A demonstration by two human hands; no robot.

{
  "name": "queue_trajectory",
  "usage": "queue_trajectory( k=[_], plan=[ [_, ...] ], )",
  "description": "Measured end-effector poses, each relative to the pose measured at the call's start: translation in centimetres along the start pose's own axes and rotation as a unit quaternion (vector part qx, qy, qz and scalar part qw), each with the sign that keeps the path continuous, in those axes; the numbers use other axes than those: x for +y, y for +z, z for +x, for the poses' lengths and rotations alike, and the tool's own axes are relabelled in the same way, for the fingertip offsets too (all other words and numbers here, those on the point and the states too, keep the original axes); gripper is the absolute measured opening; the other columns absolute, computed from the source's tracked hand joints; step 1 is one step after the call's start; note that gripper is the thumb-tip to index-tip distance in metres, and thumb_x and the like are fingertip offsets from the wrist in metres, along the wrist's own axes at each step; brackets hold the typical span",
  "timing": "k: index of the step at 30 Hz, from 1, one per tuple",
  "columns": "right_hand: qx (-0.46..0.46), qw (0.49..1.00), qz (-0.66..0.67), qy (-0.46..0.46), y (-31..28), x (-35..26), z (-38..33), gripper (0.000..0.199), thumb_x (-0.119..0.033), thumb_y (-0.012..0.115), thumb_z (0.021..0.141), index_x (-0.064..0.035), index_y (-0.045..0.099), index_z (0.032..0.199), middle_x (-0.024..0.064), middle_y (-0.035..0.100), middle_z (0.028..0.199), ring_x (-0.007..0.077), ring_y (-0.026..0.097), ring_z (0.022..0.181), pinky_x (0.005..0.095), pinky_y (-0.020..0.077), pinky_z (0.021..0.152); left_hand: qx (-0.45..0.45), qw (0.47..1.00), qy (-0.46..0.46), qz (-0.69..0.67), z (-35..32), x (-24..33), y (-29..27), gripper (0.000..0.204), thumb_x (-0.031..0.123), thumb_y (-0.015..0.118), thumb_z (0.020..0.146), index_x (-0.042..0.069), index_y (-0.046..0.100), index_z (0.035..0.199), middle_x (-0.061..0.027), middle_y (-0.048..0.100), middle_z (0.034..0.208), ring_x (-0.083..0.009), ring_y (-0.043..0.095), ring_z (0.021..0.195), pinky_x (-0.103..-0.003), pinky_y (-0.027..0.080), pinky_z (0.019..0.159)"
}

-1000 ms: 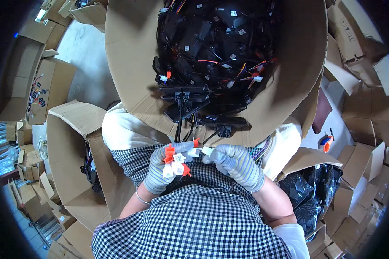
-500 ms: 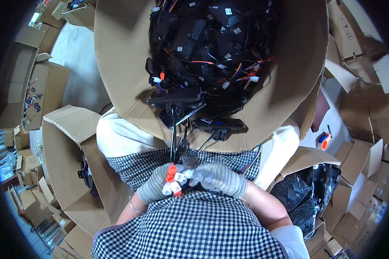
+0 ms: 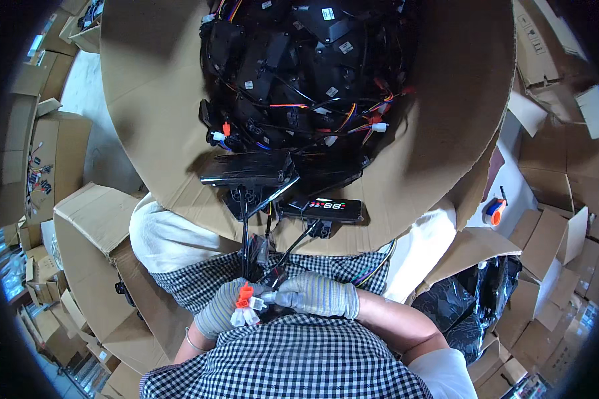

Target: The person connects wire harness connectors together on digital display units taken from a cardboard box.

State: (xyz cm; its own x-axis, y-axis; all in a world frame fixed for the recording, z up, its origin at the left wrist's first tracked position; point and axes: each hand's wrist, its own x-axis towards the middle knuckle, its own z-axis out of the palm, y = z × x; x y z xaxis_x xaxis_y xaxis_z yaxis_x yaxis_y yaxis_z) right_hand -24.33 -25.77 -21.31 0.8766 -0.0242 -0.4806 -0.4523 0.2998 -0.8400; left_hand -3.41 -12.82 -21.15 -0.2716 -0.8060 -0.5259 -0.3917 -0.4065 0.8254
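Observation:
In a grey striped glove, my left hand is closed around a bunch of red and white wire connectors in front of the checked apron. My right hand, gloved alike, pinches a pale connector against that bunch; its fingertips partly hide it. Black cables run from the hands up to two black display units on the carton's near flap. The right display unit shows lit red digits and small coloured lights. The left display unit has its cable side toward me, its front not visible.
A large open carton ahead holds a pile of black units with coloured wires. An open carton stands at the left. Black plastic sheeting fills a carton at the right. An orange tape roll lies beyond it.
The right display unit was dark and is now lit. In the picture, the hands and connectors have shifted left and slightly down, along with the carton and units.

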Motion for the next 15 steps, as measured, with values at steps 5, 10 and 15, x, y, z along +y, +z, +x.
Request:
queue_trajectory(
  k=[5,10,15],
  plan=[
    [-0.008,0.999,-0.036,0.000,-0.8,0.7,0.7,0.038,-0.037,0.046,0.092,-0.0045,0.063,0.084,0.0097,0.060,0.069,0.0204,0.059,0.064,0.0342,0.0466,0.063,-0.028,0.996,0.040,0.074,0.9,0.3,-0.7,0.038,0.026,0.067,0.072,0.006,0.060,0.104,-0.0084,0.063,0.085,-0.0265,0.058,0.075,-0.034,0.046,0.067],
    [0.371,0.862,0.262,-0.224,-6.9,-1.5,-1.0,0.028,-0.032,0.048,0.093,-0.0056,0.054,0.092,0.0035,0.058,0.075,0.0062,0.051,0.056,0.0163,0.0414,0.050,0.022,0.912,-0.168,-0.374,0.3,0.7,-0.2,0.037,0.013,0.059,0.081,-0.002,0.056,0.115,-0.0074,0.062,0.090,-0.0132,0.056,0.070,-0.023,0.046,0.062],
    [0.504,0.689,0.509,-0.110,-16.7,0.0,3.8,0.027,-0.029,0.053,0.091,-0.0041,0.056,0.100,0.0039,0.057,0.083,0.0125,0.056,0.066,0.0251,0.0496,0.059,0.024,0.960,-0.072,-0.270,0.9,3.8,-0.8,0.035,-0.001,0.050,0.085,-0.002,0.054,0.119,-0.0053,0.059,0.090,-0.0095,0.054,0.071,-0.018,0.044,0.062]
  ],
)
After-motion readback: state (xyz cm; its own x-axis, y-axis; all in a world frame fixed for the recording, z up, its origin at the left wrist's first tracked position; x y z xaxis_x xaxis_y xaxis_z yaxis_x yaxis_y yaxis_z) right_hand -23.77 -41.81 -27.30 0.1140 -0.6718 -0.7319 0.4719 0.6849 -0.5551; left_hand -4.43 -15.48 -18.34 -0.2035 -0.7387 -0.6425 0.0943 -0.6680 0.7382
